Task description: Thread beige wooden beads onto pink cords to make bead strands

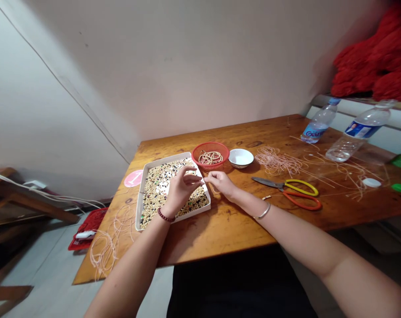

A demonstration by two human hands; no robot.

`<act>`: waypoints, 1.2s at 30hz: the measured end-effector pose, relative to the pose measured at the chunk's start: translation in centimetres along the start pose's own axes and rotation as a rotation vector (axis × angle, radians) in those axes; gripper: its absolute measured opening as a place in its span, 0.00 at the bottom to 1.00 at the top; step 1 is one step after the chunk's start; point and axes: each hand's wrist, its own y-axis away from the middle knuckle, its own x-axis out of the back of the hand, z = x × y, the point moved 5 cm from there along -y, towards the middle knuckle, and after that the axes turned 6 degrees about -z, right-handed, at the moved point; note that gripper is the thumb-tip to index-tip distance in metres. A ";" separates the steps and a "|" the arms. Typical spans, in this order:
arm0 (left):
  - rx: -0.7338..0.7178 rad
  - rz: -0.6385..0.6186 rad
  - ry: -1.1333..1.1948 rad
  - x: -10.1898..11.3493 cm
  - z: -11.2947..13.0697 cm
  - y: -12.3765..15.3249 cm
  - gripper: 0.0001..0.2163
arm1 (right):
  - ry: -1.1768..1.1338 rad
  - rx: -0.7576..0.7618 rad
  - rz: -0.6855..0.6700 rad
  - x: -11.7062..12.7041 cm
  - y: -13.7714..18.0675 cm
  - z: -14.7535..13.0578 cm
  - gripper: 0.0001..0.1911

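Note:
Over the right edge of a white tray [172, 157], my left hand [183, 184] is pinched, its fingertips meeting those of my right hand [222, 184]. A tiny pale piece shows between the fingertips, too small to name. My right hand is closed, and a thin pink cord [215, 191] hangs beneath it. Many small beads [157, 185], mostly cream with some black, white and green, fill the tray. Near my right wrist, a few beads on a cord [266, 197] lie on the table.
Behind the hands stand a red basket [196, 158] holding strung beads and a white bowl [241, 157]. Scissors [296, 187] lie to the right, near tangled pink cord [276, 161] and two plastic bottles [319, 121]. More cord [104, 251] lies at the table's left edge.

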 end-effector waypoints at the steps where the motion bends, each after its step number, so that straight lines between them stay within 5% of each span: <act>1: -0.002 -0.001 -0.003 0.0 0.1 0.0 0.19 | 0.013 0.011 0.001 0.0 0.0 0.0 0.17; 23: -0.001 -0.008 -0.094 0.0 0.1 0.1 0.17 | 0.210 0.175 -0.006 -0.1 -0.2 -0.2 0.17; 28: -0.012 -0.035 -0.158 -0.1 0.0 0.2 0.15 | 0.177 0.076 -0.033 -0.3 -0.4 0.6 0.10; 36: -0.113 -0.061 -0.355 -0.2 0.3 0.2 0.12 | 0.177 -0.062 -0.143 -0.3 -0.2 1.5 0.18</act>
